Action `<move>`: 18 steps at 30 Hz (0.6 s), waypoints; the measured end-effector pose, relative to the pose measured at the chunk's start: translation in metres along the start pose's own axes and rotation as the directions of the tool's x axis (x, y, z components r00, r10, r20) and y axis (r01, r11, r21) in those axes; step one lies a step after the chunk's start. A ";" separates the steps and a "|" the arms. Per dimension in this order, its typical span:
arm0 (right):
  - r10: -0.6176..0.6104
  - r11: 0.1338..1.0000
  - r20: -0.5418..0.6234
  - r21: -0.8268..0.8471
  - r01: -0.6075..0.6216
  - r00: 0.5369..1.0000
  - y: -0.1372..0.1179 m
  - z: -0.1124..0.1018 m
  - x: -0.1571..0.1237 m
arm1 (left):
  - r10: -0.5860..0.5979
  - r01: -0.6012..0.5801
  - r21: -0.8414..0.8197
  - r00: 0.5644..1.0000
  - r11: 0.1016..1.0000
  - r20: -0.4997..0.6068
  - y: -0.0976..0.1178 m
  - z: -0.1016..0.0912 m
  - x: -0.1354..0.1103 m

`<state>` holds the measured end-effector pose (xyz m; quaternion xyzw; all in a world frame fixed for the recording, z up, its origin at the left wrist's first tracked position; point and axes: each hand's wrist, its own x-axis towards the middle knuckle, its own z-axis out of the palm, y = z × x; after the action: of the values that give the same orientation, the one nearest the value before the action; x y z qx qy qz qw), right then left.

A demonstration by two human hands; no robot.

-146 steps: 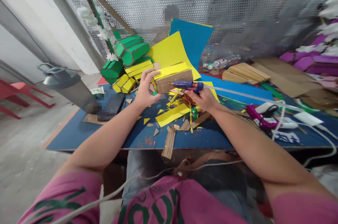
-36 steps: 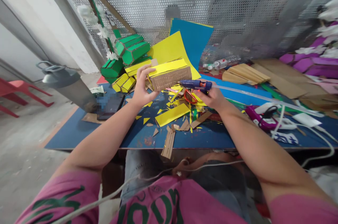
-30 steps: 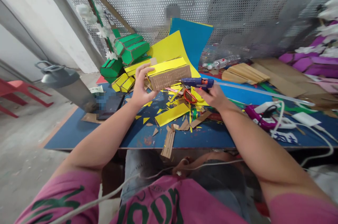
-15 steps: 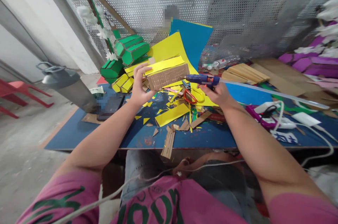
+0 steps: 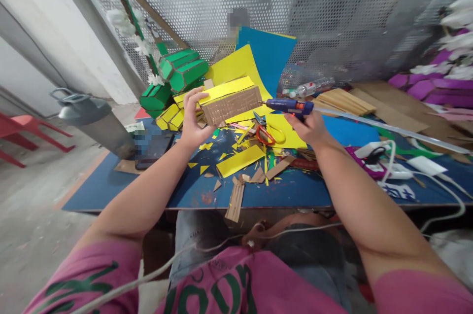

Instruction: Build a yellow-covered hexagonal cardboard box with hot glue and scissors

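My left hand [image 5: 194,119] grips the left end of a cardboard piece [image 5: 232,106], whose upper face is covered in yellow paper. Shiny glue marks show on its bare brown side, which faces me. In my right hand [image 5: 311,129] is a blue hot glue gun [image 5: 290,105] with a long clear glue stick [image 5: 391,129] sticking out of its back. The gun's nozzle points left, just off the right end of the cardboard. Below them lie red and yellow-handled scissors [image 5: 266,135] and a yellow strip [image 5: 242,160].
Paper and cardboard scraps [image 5: 258,175] litter the blue table [image 5: 295,195]. Green cardboard shapes [image 5: 188,70] stand at the back left, with a grey bottle [image 5: 99,122] nearer. A purple power strip [image 5: 369,163] with white cables sits right. Yellow and blue sheets [image 5: 264,60] lean behind.
The glue gun has moved slightly right, its nozzle passing from the cardboard's face to just beyond its right end. My left hand and the cardboard have shifted a little left.
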<state>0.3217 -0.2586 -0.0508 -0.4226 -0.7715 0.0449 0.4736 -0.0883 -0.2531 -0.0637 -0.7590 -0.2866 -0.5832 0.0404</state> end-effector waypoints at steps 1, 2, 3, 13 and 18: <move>-0.021 1.000 -0.009 -0.004 0.021 1.000 0.001 0.000 0.001 | 0.002 -0.002 0.001 1.000 1.000 -0.002 0.000 0.000 0.000; -0.046 0.999 -0.017 -0.005 0.046 0.999 0.001 0.000 0.001 | 0.002 -0.002 0.001 1.000 1.000 -0.001 0.000 0.000 0.000; -0.071 0.997 -0.023 -0.001 0.071 0.997 0.000 0.000 0.002 | 0.000 0.000 0.000 1.000 1.000 0.000 0.000 0.000 0.000; -0.130 0.989 -0.067 -0.081 0.124 0.989 -0.016 -0.005 0.012 | -0.090 0.090 -0.010 0.996 0.996 0.012 0.005 0.003 -0.002; 0.073 0.929 -0.062 -0.360 -0.090 0.995 0.020 -0.010 0.018 | -0.233 0.234 -0.028 0.972 0.972 0.042 -0.001 0.007 -0.007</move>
<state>0.3376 -0.2371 -0.0425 -0.5353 -0.7369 -0.0884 0.4033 -0.0845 -0.2519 -0.0723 -0.7317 -0.3649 -0.5739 -0.0464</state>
